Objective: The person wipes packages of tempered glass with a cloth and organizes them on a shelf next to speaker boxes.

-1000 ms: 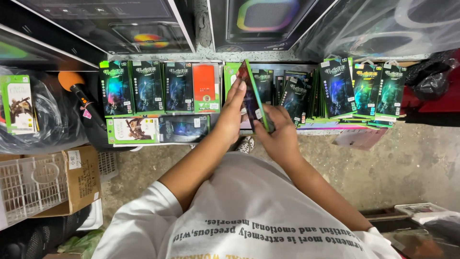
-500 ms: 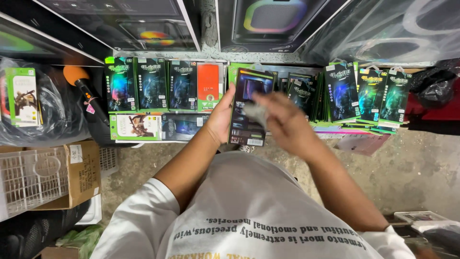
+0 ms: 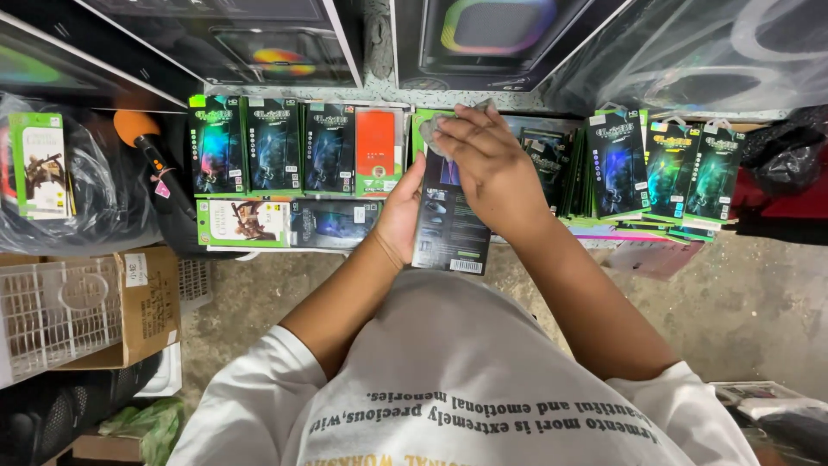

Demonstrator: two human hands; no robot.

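My left hand (image 3: 399,216) grips the left edge of a flat dark packet (image 3: 450,233) with a green top edge, held upright in front of my chest. My right hand (image 3: 483,164) lies over the packet's upper half, fingers closed on a small grey cloth (image 3: 437,135) pressed against it. Behind my hands, rows of similar green-edged packets (image 3: 276,142) lie side by side, with one orange packet (image 3: 376,147) among them and more fanned packets (image 3: 655,168) to the right.
Large dark boxes (image 3: 259,43) stand at the back. At left lie a plastic bag (image 3: 69,181), an orange-headed microphone (image 3: 147,142), a cardboard box (image 3: 142,302) and a white wire basket (image 3: 52,315). Bare concrete floor (image 3: 742,302) spreads to the right.
The packet was turned from edge-on to flat, its face toward me. My right hand moved from its side up onto its upper half with the cloth.
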